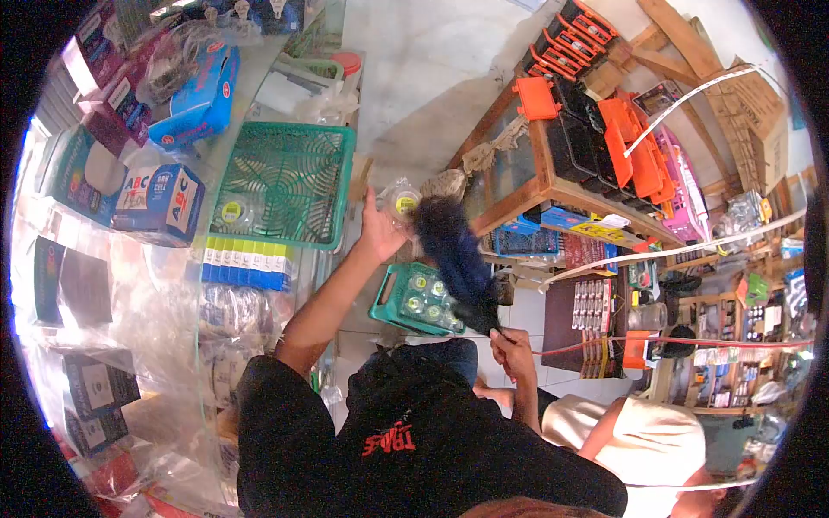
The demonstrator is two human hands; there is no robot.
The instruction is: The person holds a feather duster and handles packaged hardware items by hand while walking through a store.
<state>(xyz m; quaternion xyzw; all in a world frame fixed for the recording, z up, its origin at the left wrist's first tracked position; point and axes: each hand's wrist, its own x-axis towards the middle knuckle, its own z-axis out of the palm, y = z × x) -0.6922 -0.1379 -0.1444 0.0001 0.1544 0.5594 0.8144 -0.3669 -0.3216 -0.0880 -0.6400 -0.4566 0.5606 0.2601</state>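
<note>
My left hand (381, 231) is closed around a clear round plastic pack (402, 204) with a yellow label. In my right hand (515, 352) is the handle of a dark, fluffy duster (456, 256), its bristles touching or very near the pack. A green plastic basket (345, 190) sits on the glass counter to the left, with one similar clear pack (233, 212) inside. Lower down, a smaller green basket (384, 289) holds several of these round packs.
Battery boxes (160, 203) and a blue box (197, 99) stand on the glass counter. At the right, a wooden-framed case (540, 164) carries black and orange toolboxes (587, 138). White strips cross the upper right. Another person in a beige shirt (652, 440) is at the lower right.
</note>
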